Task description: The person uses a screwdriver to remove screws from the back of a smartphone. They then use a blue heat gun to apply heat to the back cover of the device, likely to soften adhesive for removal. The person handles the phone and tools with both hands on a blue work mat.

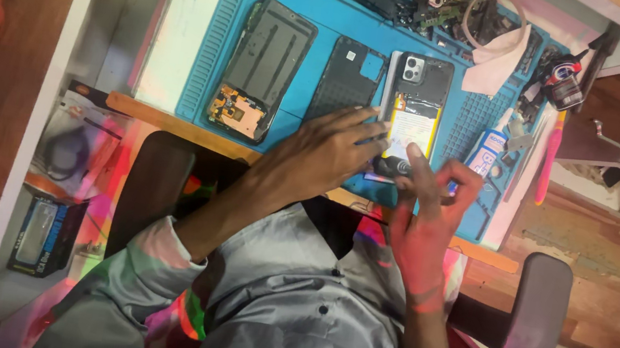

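Resting on the opened phone, the left hand steadies its lower edge; right hand pinches beside it. Light, stiff, fragile internals: hold by frame edges.

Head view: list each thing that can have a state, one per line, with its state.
Phone: opened, back off, battery showing, flat on the blue mat.
Back cover: detached, lying beside the phone.
Frame: stripped, board exposed.
Left hand: pressing on the phone's lower edge.
Right hand: fingers bent at the phone's lower end.
Drawer: open.

Phone repair workshop, blue repair mat, opened phones
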